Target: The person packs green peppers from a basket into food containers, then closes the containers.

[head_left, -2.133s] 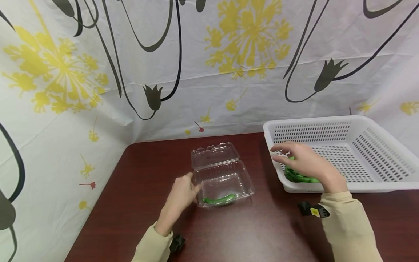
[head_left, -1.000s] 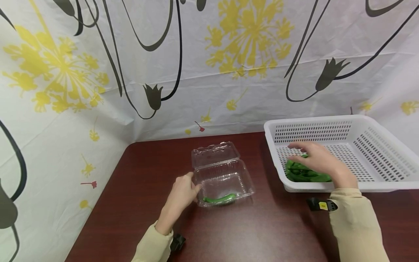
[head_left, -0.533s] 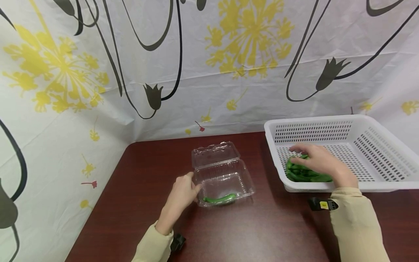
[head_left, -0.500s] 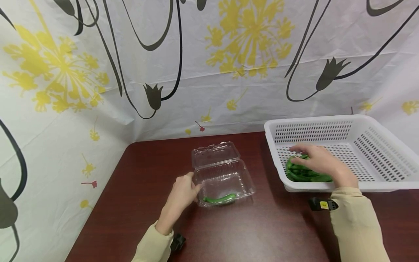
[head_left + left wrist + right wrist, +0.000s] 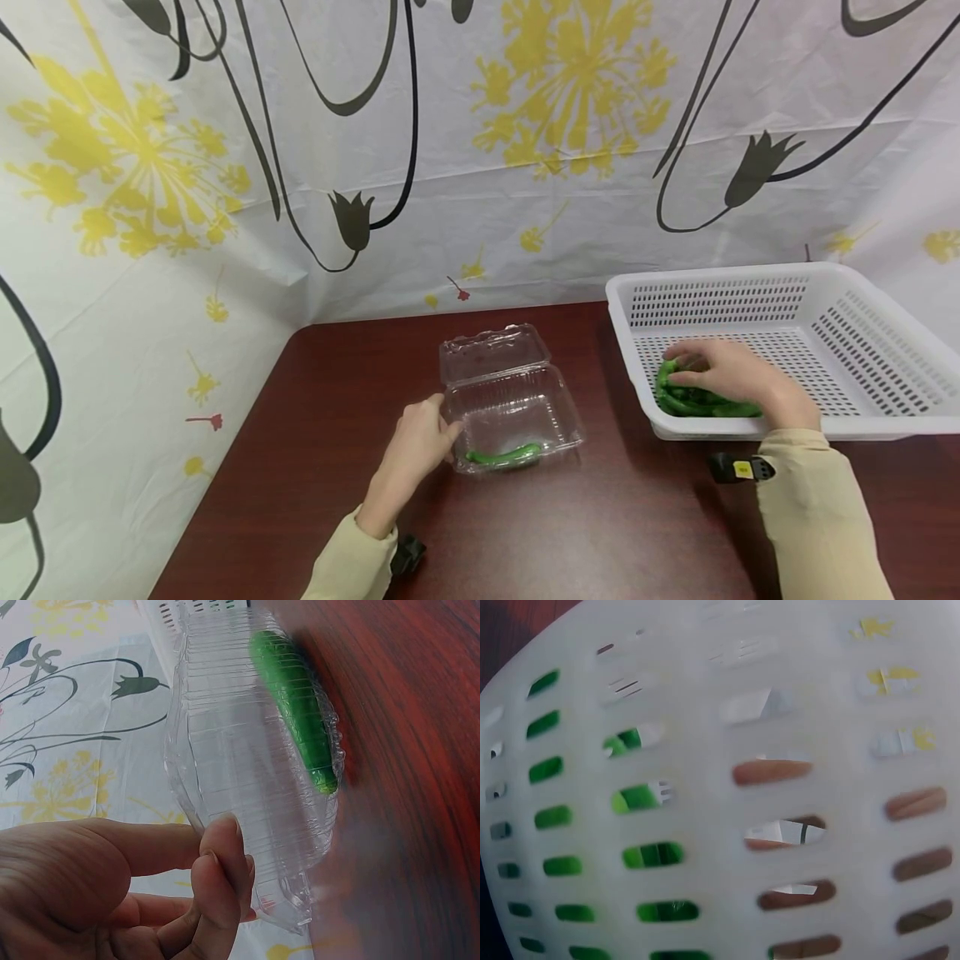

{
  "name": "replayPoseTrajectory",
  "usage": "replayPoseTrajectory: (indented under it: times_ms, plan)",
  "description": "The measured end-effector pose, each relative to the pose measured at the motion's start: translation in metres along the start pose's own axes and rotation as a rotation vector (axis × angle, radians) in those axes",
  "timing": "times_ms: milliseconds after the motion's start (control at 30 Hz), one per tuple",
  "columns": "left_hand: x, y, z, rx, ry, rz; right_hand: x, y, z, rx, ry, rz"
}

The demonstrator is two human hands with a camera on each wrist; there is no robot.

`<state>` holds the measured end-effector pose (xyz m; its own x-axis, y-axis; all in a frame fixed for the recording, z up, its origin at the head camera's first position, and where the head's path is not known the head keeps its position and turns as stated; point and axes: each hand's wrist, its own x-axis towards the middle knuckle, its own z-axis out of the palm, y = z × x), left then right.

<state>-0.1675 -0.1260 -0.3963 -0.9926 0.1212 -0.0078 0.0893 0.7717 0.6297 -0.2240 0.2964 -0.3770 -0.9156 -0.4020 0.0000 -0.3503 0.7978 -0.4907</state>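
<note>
In the head view, my left hand (image 5: 414,437) pinches the left edge of a clear plastic clamshell box (image 5: 491,421) with its lid tipped back. One green pepper (image 5: 504,457) lies along the box's near side. In the left wrist view, thumb and fingers (image 5: 225,862) meet at the box rim, below the pepper (image 5: 296,712). My right hand (image 5: 731,371) is down inside a white basket (image 5: 757,427), thumb and fingers apart over several green peppers (image 5: 693,406). The right wrist view shows mostly the slotted basket wall (image 5: 697,817), with fingers (image 5: 772,772) and green behind it.
The dark red-brown table (image 5: 585,525) carries both containers, the basket at the right and the box near the middle. Behind and at the left hangs a white patterned cloth (image 5: 465,217). The basket's raised wall stands between the peppers and the box.
My right hand has moved right from the basket's left rim, then lowered onto the peppers, its fingers bending down. The left hand, the box and the pepper in it have stayed put.
</note>
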Motion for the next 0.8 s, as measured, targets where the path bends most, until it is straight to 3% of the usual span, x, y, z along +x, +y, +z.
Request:
replayPoseTrajectory:
  times_ms: [467, 800]
  plan:
    - [0.0001, 0.0003, -0.0001, -0.003, 0.002, -0.006, -0.0010, 0.0055, -0.0004, -0.016, -0.041, -0.001]
    - [-0.0003, 0.0013, 0.0000, -0.005, 0.003, -0.004, -0.0030, 0.0055, -0.0012, -0.023, -0.058, 0.069]
